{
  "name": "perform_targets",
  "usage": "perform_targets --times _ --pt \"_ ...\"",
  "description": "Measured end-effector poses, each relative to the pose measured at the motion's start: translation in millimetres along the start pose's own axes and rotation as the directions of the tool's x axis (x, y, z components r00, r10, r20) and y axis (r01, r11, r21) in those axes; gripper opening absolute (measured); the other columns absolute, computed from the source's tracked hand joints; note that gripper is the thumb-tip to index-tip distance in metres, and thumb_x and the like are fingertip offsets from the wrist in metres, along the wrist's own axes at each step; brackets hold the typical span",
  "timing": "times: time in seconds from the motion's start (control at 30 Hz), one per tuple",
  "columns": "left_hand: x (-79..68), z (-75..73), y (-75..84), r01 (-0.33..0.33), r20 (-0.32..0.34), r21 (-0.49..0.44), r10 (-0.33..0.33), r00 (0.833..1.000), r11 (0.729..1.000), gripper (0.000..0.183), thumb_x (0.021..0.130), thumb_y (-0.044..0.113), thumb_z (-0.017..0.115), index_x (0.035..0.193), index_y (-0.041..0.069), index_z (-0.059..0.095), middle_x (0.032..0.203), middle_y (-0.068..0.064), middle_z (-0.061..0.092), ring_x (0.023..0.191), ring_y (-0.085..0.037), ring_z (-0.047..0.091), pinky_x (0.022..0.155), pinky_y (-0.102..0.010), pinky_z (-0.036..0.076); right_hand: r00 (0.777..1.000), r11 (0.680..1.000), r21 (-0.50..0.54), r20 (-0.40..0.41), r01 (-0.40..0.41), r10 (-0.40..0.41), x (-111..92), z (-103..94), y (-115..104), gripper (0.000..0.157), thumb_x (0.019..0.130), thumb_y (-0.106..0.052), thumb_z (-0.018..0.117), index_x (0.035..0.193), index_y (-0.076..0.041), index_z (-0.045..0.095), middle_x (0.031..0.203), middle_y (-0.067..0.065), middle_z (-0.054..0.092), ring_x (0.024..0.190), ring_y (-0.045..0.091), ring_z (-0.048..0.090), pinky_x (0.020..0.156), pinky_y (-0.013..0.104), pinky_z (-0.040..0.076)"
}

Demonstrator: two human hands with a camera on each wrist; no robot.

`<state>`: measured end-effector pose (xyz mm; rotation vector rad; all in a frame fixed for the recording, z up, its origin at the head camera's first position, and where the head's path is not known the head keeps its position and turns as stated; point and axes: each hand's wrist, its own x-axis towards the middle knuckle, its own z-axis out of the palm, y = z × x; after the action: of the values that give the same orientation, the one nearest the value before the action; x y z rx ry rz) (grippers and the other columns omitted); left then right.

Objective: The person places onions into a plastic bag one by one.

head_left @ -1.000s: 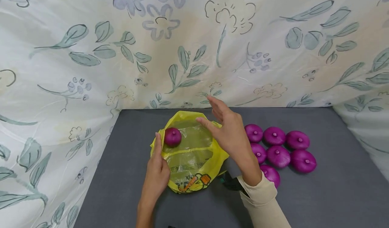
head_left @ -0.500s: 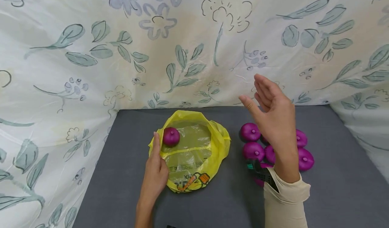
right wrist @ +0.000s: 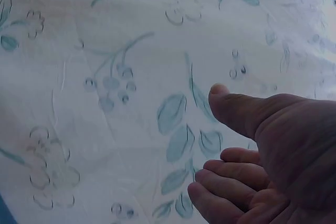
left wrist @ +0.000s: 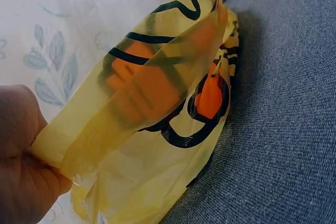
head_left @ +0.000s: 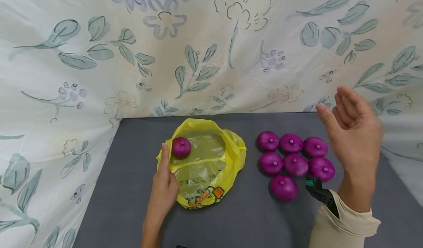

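A yellow plastic bag stands with its mouth facing up, orange and black print on its near side. One red onion lies inside at the left. My left hand grips the bag's left rim; in the left wrist view the thumb and fingers of the left hand pinch the yellow film. My right hand is raised at the right, holding nothing, thumb apart from loosely bent fingers. Several red onions sit grouped on the table, left of and below that hand.
The dark grey table runs back to a floral cloth that hangs behind it and along both sides. A black strap-like device is on the right wrist, by a beige sleeve.
My right hand has moved from over the bag's mouth to the right, past the onions, uncovering them. The left hand stays at the bag's rim, and the onion inside keeps its place.
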<state>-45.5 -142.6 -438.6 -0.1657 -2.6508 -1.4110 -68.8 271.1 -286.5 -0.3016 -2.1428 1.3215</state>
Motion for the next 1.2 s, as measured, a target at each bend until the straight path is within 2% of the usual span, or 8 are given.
perform_targets --times 0.3,0.37,0.43,0.53,0.63,0.83,0.9,1.2 --pt "2.7 -1.0 1.5 -0.018 0.004 0.007 0.018 1.000 1.000 0.085 0.101 -0.014 0.038 0.172 0.020 0.007 0.177 -0.004 0.016 0.053 -0.005 0.022 0.053 -0.029 0.033 0.999 0.995 -0.099 -0.039 -0.021 0.017 -7 -27.3 33 0.062 0.099 -0.017 0.076 0.157 -0.022 0.053 0.160 0.002 0.052 0.145 0.012 0.050 0.112 0.021 0.042" --pt "2.5 -1.4 1.9 -0.016 0.001 0.009 0.016 1.000 1.000 0.086 0.100 -0.014 0.038 0.172 0.021 0.007 0.168 -0.012 0.036 0.054 -0.005 0.022 0.053 -0.029 0.033 1.000 0.995 -0.100 -0.028 -0.012 0.010 -8 -30.5 39 0.063 0.098 -0.014 0.076 0.156 -0.021 0.054 0.160 0.001 0.053 0.145 0.011 0.050 0.109 0.018 0.043" --pt "2.1 -2.1 2.6 -0.005 0.000 0.012 0.005 1.000 1.000 0.087 0.101 -0.014 0.038 0.172 0.023 0.006 0.168 -0.012 0.037 0.054 -0.005 0.023 0.053 -0.029 0.033 1.000 0.995 -0.101 -0.012 -0.011 0.010 -10 -33.2 45 0.062 0.098 -0.013 0.076 0.156 -0.021 0.054 0.159 0.001 0.054 0.144 0.010 0.051 0.107 0.015 0.044" --pt "2.1 -3.1 3.1 0.017 0.006 0.019 -0.017 1.000 1.000 0.088 0.101 -0.012 0.039 0.172 0.028 0.004 0.171 -0.008 0.032 0.058 -0.008 0.026 0.055 -0.030 0.034 0.999 0.994 -0.110 0.018 -0.029 0.031 -14 -37.3 54 0.063 0.097 -0.011 0.077 0.155 -0.022 0.055 0.157 0.000 0.055 0.143 0.009 0.052 0.102 0.011 0.045" --pt "2.4 -3.8 3.0 0.022 0.012 0.023 -0.022 1.000 1.000 0.088 0.102 -0.011 0.039 0.171 0.030 0.003 0.178 0.007 0.010 0.065 -0.011 0.037 0.060 -0.030 0.037 0.996 0.990 -0.131 0.069 -0.044 0.053 -20 -41.9 65 0.064 0.097 -0.011 0.077 0.156 -0.024 0.055 0.158 -0.001 0.055 0.140 0.006 0.054 0.097 0.007 0.045" --pt "2.8 -4.8 3.5 0.004 0.006 0.035 -0.004 1.000 0.999 0.087 0.102 -0.011 0.038 0.171 0.029 0.003 0.178 0.003 0.011 0.068 -0.011 0.037 0.062 -0.030 0.037 0.976 0.984 -0.164 0.217 0.066 -0.030 -39 -43.4 88 0.072 0.096 -0.006 0.077 0.160 -0.024 0.049 0.161 0.002 0.050 0.138 -0.001 0.053 0.097 0.004 0.043" --pt "2.6 -5.0 3.4 0.002 0.004 0.040 -0.003 1.000 0.999 0.088 0.101 -0.012 0.038 0.171 0.028 0.004 0.178 -0.001 0.014 0.059 -0.009 0.026 0.056 -0.030 0.035 0.967 0.982 -0.169 0.253 0.087 -0.042 -46 -42.0 95 0.074 0.095 -0.006 0.079 0.160 -0.023 0.049 0.161 0.002 0.051 0.135 -0.006 0.054 0.096 0.003 0.043" --pt "2.3 -4.2 1.8 -0.005 0.008 0.045 0.005 1.000 0.999 0.088 0.101 -0.013 0.037 0.171 0.027 0.005 0.177 0.004 0.010 0.075 -0.015 0.037 0.064 -0.030 0.036 0.950 0.973 -0.229 0.308 0.028 0.046 -74 -39.5 115 0.075 0.092 -0.019 0.085 0.159 -0.030 0.051 0.157 -0.001 0.055 0.128 -0.015 0.054 0.090 0.000 0.042"
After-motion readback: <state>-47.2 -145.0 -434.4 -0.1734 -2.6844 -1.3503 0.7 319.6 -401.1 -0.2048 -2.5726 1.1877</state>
